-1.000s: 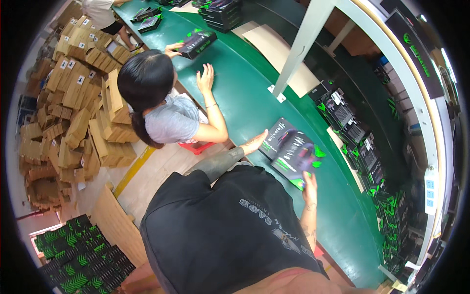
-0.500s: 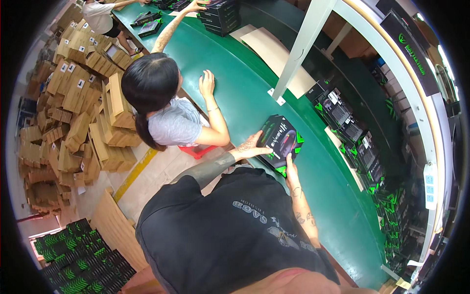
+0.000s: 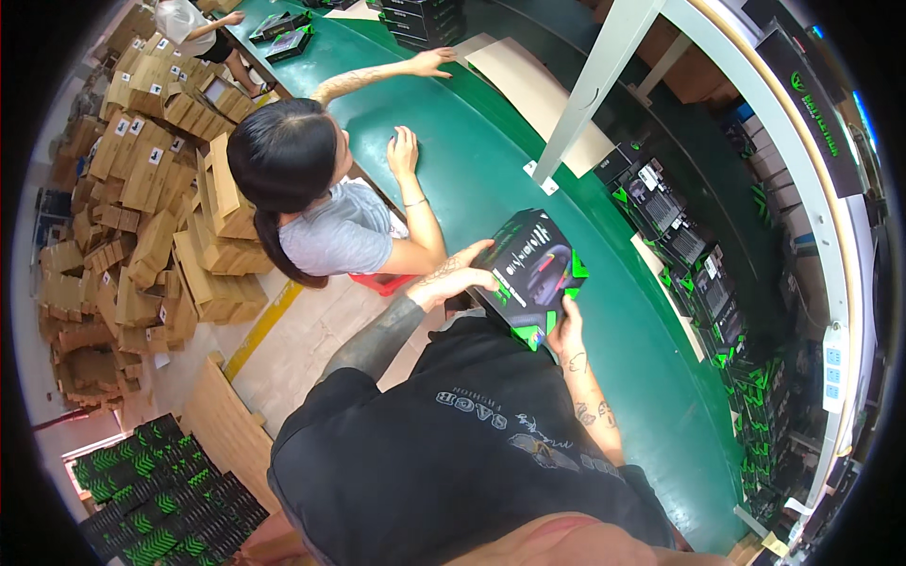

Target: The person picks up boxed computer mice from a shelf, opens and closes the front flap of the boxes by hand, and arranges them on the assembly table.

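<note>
I hold a black and green product box (image 3: 533,269) in front of my chest, above the near edge of the green conveyor belt (image 3: 491,160). My left hand (image 3: 458,276) grips its left side. My right hand (image 3: 566,330) holds its lower right corner. The box is tilted with its printed face up.
A co-worker (image 3: 311,208) in a grey shirt sits to my left, one hand (image 3: 404,151) on the belt and an arm stretched far up it. Stacks of brown cartons (image 3: 142,189) fill the left. Black and green boxes line the right shelf (image 3: 708,283) and a floor stack (image 3: 151,491).
I have drawn the box closer and turned it in both hands. The co-worker's arm has reached further along the belt, and the box they held is gone from view.
</note>
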